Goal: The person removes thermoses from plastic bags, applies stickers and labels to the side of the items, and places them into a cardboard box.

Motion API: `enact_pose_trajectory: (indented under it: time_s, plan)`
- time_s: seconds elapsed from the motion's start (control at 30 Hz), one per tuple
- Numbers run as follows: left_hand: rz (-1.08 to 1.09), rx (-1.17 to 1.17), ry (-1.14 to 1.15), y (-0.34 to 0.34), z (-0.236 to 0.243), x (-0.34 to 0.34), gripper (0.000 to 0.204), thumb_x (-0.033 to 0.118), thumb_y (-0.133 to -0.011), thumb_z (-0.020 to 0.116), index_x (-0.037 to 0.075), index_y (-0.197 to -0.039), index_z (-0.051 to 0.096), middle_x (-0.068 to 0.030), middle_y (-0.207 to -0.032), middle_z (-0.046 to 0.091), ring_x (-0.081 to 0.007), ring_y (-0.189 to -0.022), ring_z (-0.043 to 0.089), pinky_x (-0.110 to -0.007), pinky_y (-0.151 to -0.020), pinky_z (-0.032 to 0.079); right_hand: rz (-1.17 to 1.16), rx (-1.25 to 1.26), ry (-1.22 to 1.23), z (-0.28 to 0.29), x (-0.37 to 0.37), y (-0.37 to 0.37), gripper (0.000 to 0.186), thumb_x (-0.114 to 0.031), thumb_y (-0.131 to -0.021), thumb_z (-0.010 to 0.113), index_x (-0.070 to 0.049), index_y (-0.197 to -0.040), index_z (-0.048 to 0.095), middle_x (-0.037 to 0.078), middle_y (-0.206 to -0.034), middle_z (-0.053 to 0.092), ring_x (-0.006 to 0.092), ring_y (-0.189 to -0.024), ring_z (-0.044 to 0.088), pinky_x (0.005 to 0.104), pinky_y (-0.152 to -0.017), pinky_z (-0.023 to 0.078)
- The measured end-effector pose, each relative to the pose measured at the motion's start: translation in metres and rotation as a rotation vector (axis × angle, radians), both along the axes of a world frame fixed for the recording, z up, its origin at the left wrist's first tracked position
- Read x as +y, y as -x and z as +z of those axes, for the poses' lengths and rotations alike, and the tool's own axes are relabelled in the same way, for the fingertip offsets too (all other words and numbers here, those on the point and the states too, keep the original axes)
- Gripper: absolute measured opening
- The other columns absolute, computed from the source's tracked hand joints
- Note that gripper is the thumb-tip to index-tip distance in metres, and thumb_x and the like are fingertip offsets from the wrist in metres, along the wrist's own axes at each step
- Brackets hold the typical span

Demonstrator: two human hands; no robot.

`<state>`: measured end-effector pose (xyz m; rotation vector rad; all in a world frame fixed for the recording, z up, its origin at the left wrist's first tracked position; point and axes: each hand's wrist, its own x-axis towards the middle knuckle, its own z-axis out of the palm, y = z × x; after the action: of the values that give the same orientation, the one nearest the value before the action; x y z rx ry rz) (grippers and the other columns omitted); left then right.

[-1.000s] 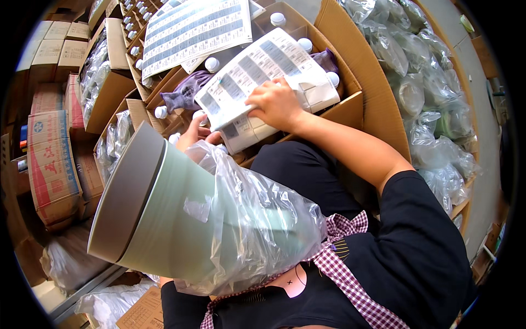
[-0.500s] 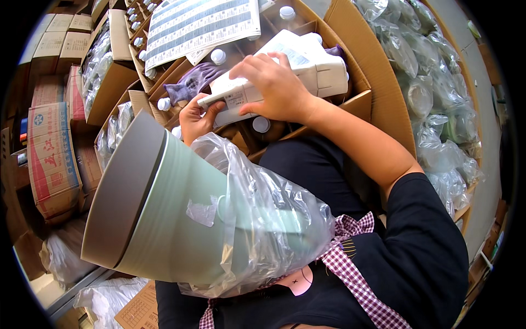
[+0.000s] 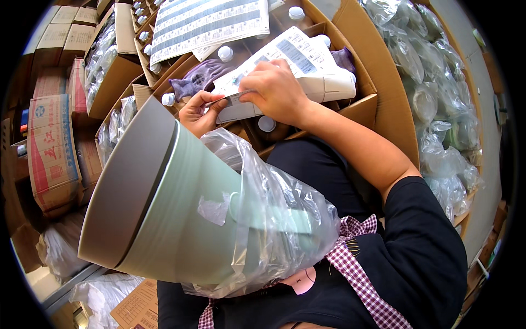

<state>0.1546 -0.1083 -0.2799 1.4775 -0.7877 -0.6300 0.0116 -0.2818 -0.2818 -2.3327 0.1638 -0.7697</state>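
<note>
Label strip: a small white paper sticker is pinched between both hands, just above the white plastic bottle lying on its side across the open brown cardboard box, in the far middle of the scene.
Left hand: the left hand has thumb and forefinger closed on the sticker's left end, the wrist bent upward from behind the funnel; it seems to steady the strip.
Right hand: the right hand is curled over the bottle, its fingertips pressed together on the sticker's right end, the forearm running down to the right toward a dark sleeve.
Bottle: it rests on the box edge, probably so its flat side faces up within reach.
Sheet of labels: a white printed sheet lies over the far boxes, close by for taking stickers.
Funnel: a large pale green plastic funnel, half in a clear plastic bag, lies across the lap, mouth to the left.
Glove: a purple knitted glove lies in the box, left of the bottle.
Bagged goods: clear bags are heaped to the right.
</note>
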Motion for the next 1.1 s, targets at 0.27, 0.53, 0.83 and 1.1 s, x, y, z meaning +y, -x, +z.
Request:
enact_pose_trajectory:
  time_s: [0.27, 0.53, 0.83, 1.1]
  plan:
    - [0.096, -0.061, -0.165, 0.002, 0.002, 0.004, 0.008, 0.004, -0.091, 0.075, 0.000, -0.095, 0.070, 0.0014, -0.085, 0.069, -0.0047, -0.076, 0.058, -0.019, -0.069, 0.046, -0.044, -0.146, -0.028, 0.002, 0.005, 0.000, 0.010, -0.018, -0.078, 0.077, -0.015, -0.084, 0.069, -0.001, -0.087, 0.070, 0.0221, -0.095, 0.064, 0.0440, -0.090, 0.036]
    - [0.143, -0.027, -0.239, 0.004, 0.004, 0.005, 0.009, 0.009, -0.091, 0.076, 0.002, -0.091, 0.070, 0.0040, -0.080, 0.066, -0.0025, -0.070, 0.056, -0.018, -0.063, 0.043, -0.106, -0.309, 0.037, 0.003, 0.008, 0.000, 0.013, -0.014, -0.072, 0.080, -0.015, -0.080, 0.070, -0.002, -0.083, 0.065, 0.0203, -0.086, 0.062, 0.0384, -0.084, 0.039]
    - [0.060, 0.038, -0.061, 0.008, -0.006, -0.001, 0.017, 0.020, -0.093, 0.077, 0.005, -0.090, 0.071, 0.0079, -0.072, 0.061, 0.0012, -0.059, 0.045, -0.018, -0.050, 0.030, -0.089, -0.329, -0.012, -0.002, 0.008, -0.001, 0.015, -0.008, -0.071, 0.079, -0.014, -0.080, 0.069, -0.002, -0.082, 0.062, 0.0204, -0.080, 0.061, 0.0368, -0.078, 0.041]
    - [0.029, 0.146, -0.160, -0.006, -0.023, 0.014, 0.019, 0.021, -0.094, 0.075, 0.005, -0.102, 0.072, 0.0060, -0.076, 0.063, -0.0004, -0.061, 0.048, -0.020, -0.052, 0.032, -0.027, -0.450, 0.046, 0.000, 0.008, -0.003, 0.013, -0.004, -0.071, 0.078, -0.013, -0.077, 0.069, 0.000, -0.080, 0.062, 0.0213, -0.079, 0.061, 0.0346, -0.078, 0.043]
